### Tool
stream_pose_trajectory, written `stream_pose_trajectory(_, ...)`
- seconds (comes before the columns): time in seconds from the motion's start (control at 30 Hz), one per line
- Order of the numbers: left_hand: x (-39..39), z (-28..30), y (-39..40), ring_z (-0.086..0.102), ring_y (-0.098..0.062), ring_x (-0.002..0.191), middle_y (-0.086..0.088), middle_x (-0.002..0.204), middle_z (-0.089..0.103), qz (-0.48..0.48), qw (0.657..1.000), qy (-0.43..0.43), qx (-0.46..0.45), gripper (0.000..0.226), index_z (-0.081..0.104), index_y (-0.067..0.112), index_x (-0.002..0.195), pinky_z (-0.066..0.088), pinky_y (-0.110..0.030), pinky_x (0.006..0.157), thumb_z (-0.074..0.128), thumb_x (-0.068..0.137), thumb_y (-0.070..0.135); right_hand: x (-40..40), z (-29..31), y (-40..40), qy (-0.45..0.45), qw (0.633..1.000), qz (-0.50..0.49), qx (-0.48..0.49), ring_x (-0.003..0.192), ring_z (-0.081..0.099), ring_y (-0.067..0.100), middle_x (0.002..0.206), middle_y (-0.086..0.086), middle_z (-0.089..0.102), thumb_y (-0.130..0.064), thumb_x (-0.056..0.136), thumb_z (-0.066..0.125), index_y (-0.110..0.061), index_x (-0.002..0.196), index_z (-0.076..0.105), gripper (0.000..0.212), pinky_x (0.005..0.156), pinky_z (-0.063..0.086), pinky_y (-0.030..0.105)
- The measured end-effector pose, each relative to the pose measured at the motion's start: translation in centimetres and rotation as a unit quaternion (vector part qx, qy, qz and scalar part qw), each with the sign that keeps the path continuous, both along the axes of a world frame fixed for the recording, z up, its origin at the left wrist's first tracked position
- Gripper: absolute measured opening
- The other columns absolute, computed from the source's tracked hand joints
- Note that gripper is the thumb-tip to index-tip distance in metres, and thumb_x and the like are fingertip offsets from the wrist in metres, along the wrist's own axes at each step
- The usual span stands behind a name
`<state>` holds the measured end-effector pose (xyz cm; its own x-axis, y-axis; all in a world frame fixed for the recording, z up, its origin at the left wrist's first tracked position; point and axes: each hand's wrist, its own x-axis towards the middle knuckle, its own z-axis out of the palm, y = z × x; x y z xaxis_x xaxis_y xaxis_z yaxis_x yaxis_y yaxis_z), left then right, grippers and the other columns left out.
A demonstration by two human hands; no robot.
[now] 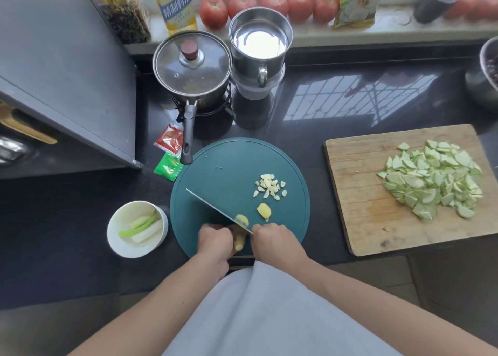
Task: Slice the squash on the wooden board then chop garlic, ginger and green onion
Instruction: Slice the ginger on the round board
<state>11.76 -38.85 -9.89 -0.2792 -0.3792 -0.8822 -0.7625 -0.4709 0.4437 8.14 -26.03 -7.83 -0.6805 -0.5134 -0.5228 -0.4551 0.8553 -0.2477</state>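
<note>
A knobbly, tan-skinned piece of ginger (239, 238) is held at the near edge of a round teal cutting board (215, 161), with the fingers of the left hand (214, 241) curled over it. The handle of a knife (215, 210) is gripped by the right hand (275, 238), and the thin blade is laid diagonally across the board, its tip pointing away to the left. One pale yellow ginger slice (242, 220) is seen resting against the blade just beyond the root, and a second slice (264, 211) lies flat a little to the right. Further back on the same board, a small heap of chopped garlic (270, 185) is gathered, cream-white and in short chunks.

To the right, well apart, a wooden board (363, 194) is covered on its right part with a spread pile of thin squash slices (431, 177), pale green inside with darker green rinds. To the left of the teal board, lengths of green onion (141, 227), white shading to light green, are kept uncut in a white bowl (118, 215).
</note>
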Motion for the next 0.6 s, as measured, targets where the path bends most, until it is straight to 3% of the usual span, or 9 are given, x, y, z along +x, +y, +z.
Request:
stream_pose_trajectory(0.1, 0.0, 1.2, 0.4, 0.061, -0.034, 0.08, -0.028, 0.086, 0.064, -0.015, 1.0, 0.024, 0.01, 0.009, 0.06, -0.011, 0.078, 0.057, -0.051, 0.089, 0.052, 0.076, -0.015, -0.1, 0.3, 1.6, 0.019, 0.999, -0.031, -0.013, 0.063, 0.049, 0.032, 0.075, 0.007, 0.055, -0.022, 0.097, 0.04, -0.013, 0.086, 0.053, 0.019, 0.055, 0.035, 0.033)
stream_pose_trajectory(0.17, 0.0, 1.4, 0.5, 0.06, -0.027, 0.075, -0.022, 0.075, 0.061, -0.021, 0.999, 0.042, 0.013, 0.027, 0.055, 0.001, 0.058, 0.057, -0.044, 0.083, 0.057, 0.079, -0.014, 0.0, 0.8, 3.0, 0.03, 0.997, -0.064, -0.027, 0.059, 0.046, 0.032, 0.068, 0.003, 0.049, -0.026, 0.098, 0.038, -0.015, 0.081, 0.049, 0.023, 0.053, 0.032, 0.033)
stream_pose_trajectory(0.27, 0.1, 1.4, 0.4, 0.051, -0.027, 0.067, -0.019, 0.064, 0.052, -0.032, 0.998, 0.044, 0.018, 0.042, 0.052, 0.009, 0.043, 0.054, -0.039, 0.076, 0.06, 0.079, -0.012, 0.2, 1.8, 4.3, 0.034, 0.996, -0.081, -0.032, 0.058, 0.049, 0.035, 0.063, 0.003, 0.048, -0.029, 0.099, 0.038, -0.015, 0.076, 0.046, 0.028, 0.05, 0.033, 0.035)
stream_pose_trajectory(0.33, 0.1, 1.5, 0.4, 0.044, -0.025, 0.064, -0.016, 0.06, 0.047, -0.036, 0.999, 0.032, 0.011, 0.039, 0.051, 0.008, 0.043, 0.052, -0.038, 0.071, 0.066, 0.075, -0.009, 0.7, 2.1, 4.3, 0.014, 0.998, -0.056, -0.018, 0.064, 0.055, 0.036, 0.069, 0.006, 0.054, -0.031, 0.098, 0.039, -0.015, 0.081, 0.053, 0.028, 0.052, 0.037, 0.034)
stream_pose_trajectory(0.43, 0.1, 1.6, 0.5, 0.041, -0.026, 0.067, -0.016, 0.062, 0.047, -0.04, 0.999, 0.036, 0.006, 0.02, 0.057, 0.001, 0.06, 0.047, -0.037, 0.067, 0.065, 0.075, -0.009, 1.2, 2.3, 4.1, -0.008, 0.999, -0.035, 0.002, 0.07, 0.057, 0.037, 0.077, 0.01, 0.059, -0.029, 0.096, 0.039, -0.014, 0.088, 0.057, 0.025, 0.055, 0.037, 0.034)
stream_pose_trajectory(0.6, 0.2, 1.5, 0.5, 0.043, -0.027, 0.067, -0.018, 0.065, 0.05, -0.023, 0.999, 0.044, -0.003, 0.012, 0.061, 0.0, 0.075, 0.052, -0.04, 0.071, 0.062, 0.083, -0.008, 1.5, 2.3, 4.4, -0.004, 1.0, -0.014, 0.013, 0.062, 0.046, 0.033, 0.069, 0.005, 0.046, -0.027, 0.092, 0.042, -0.016, 0.084, 0.053, 0.017, 0.053, 0.032, 0.034)
